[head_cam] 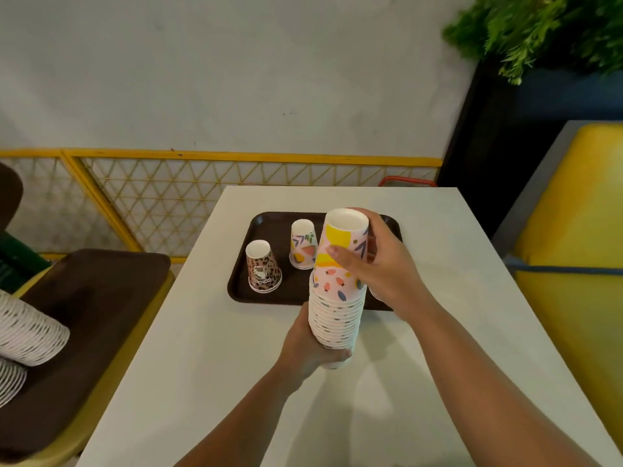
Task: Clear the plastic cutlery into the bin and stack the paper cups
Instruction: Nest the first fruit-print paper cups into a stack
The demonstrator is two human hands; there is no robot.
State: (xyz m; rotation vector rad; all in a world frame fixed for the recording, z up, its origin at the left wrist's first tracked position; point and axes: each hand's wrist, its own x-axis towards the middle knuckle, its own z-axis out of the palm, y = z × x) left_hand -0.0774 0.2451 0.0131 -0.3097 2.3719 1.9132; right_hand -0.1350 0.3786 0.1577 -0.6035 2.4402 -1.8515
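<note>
Paper stack: the inverted cup stack (335,318) is being held above the white table (421,365), just in front of the brown tray (269,224).
Left hand: the left hand (312,345) is gripping the stack's lower end, fingers clamped round the nested rims.
Right hand: the right hand (384,267) is wrapping the top cup (342,251), thumb on the near side, fingers curled behind, closed on it.
Step in hand: the top cup is probably being seated down onto the stack; much of its wall is showing above the rims below, so it looks only partly nested.
Cups left: a leopard-print cup (263,267) and a floral cup (303,244) are standing upside down on the tray, apart from each other.
Next move: pressing the top cup straight down along the stack's axis, then freeing the right hand for the floral cup, which is nearer to it.
Cutlery and bin: no plastic cutlery is showing; I cannot make out a bin for certain.
Surface: the table is looking smooth and matte.
Room: a second brown tray (101,298) is lying at left with more stacked cups (27,335) on it; a yellow lattice fence (236,183) is running along a pale wall, a yellow seat (573,264) is sitting at right, and greenery (546,28) is hanging at top right.
</note>
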